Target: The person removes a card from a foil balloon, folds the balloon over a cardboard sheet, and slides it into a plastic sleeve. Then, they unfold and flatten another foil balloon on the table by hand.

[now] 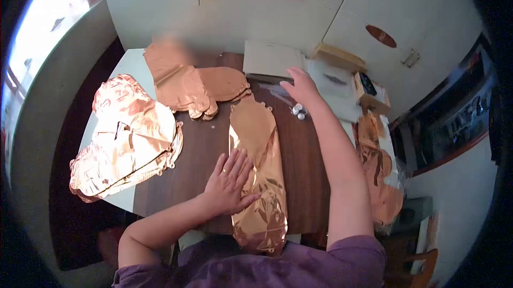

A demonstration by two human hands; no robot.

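A long, flat rose-gold foil balloon [254, 133] lies lengthwise down the middle of the brown table. My left hand [228, 183] rests on its left side, fingers stretched out flat. My right hand [301, 87] reaches toward the back of the table, fingers apart and with nothing in them. It is nearest to a white box [273, 59], its fingertips by the box's front right corner. Small white-and-dark round items [298, 111] lie just below that wrist. The loop tabs along the balloon's upper right edge show.
A shiny stack of foil balloons [131, 133] lies at the left, and matte copper-toned ones [187, 82] lie behind. More foil pieces [379, 175] sit at the right, near an open cardboard box [372, 93]. White cabinets [230, 20] stand behind the table.
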